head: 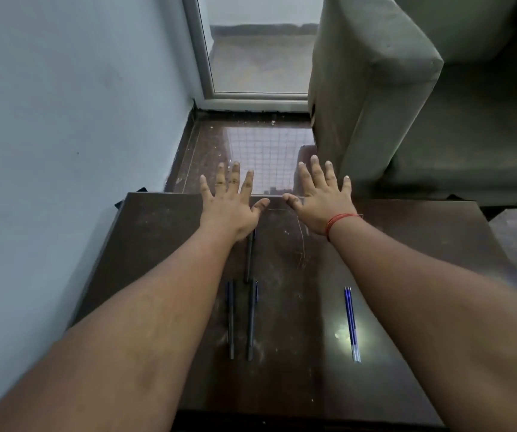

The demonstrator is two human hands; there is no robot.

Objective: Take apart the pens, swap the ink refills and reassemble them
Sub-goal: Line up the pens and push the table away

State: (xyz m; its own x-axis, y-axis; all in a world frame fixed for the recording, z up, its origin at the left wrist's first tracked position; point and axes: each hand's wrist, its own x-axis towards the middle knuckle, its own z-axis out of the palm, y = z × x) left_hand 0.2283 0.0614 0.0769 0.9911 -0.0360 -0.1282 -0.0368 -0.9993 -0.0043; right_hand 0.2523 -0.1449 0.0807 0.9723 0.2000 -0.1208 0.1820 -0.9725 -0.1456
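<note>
Both arms extend forward over a dark brown, dusty, glossy-topped table (422, 238), palms down. The left hand (230, 204) is spread flat at the far edge of the table, all fingers straight and splayed, gripping nothing; two fingers carry what appear to be rings. The right hand (321, 196) is likewise spread, fingers straight and apart, holding nothing, with a red thread band (339, 220) around its wrist. Whether either palm actually rests on the surface or is held just above it cannot be determined from this view. Three slim dark pens lie on the tabletop between the forearms, all running lengthwise away from the person. The far dark pen (249, 257) lies with its far end hidden beneath the left wrist. The near-left dark pen (230, 319) and the near-right dark pen (252, 319) lie parallel and just beside each other, a blue part visible at the far end of each. Well apart to the right, near the right forearm, a pair of thin blue ink refills (352, 324) lie side by side, touching, next to a bright light reflection on the surface. Beyond the table stand a grey upholstered sofa (375, 88), a pale blue wall (64, 88) and a white-framed glass door (201, 57) above a polished dark stone floor (207, 145).
</note>
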